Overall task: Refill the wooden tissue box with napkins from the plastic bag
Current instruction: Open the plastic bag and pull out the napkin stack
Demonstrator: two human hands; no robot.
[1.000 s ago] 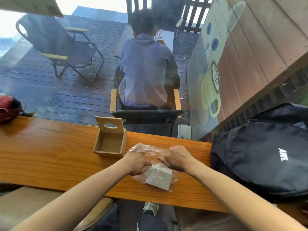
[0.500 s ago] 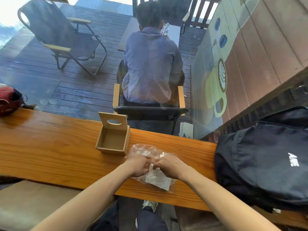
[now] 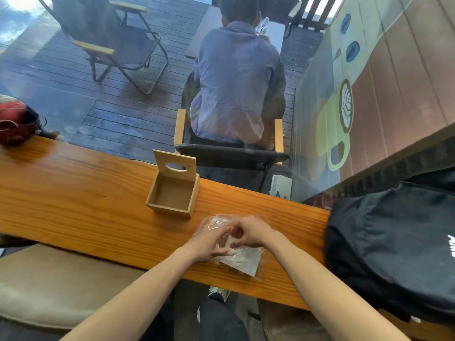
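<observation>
Opening step: left hand and right hand both pinching the plastic bag over the napkins; next, pull stack out, drop into open wooden tissue box just beyond left hand

A café window counter facing an outdoor deck

A long wooden counter runs along glass painted with a latte-art cup; outside, a seated person and folding chair occupy dark decking.

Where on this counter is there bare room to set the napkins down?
Bare wood runs from the red bag to the open wooden tissue box. It is crowded right of the box: both hands work the plastic bag beside the black backpack.
</observation>
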